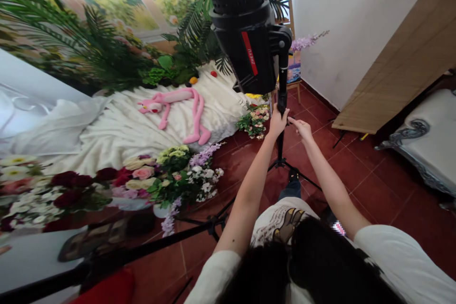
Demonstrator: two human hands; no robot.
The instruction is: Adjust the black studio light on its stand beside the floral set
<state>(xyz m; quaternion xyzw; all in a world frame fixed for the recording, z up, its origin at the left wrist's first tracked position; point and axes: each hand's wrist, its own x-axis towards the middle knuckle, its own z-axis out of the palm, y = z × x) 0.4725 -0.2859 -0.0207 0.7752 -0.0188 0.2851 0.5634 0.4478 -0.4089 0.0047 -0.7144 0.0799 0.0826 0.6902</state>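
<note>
A black studio light [237,42] with a red label sits on top of a thin black light stand [281,145] in front of me. My left hand [278,121] is wrapped round the stand's pole, just below the light's bracket [281,40]. Close by on the right, my right hand [300,128] has its fingers pinched at a small dark knob [291,120] on the pole's side. The knob is partly covered by the fingertips. Below, the stand's legs spread over the floor by my foot.
A cream blanket [117,128] with a pink plush toy [178,99] lies to the left. Artificial flowers [142,175] line its front. Another black stand [142,251] crosses the lower left. A wooden board [388,52] and an ornate white sofa [427,133] stand right.
</note>
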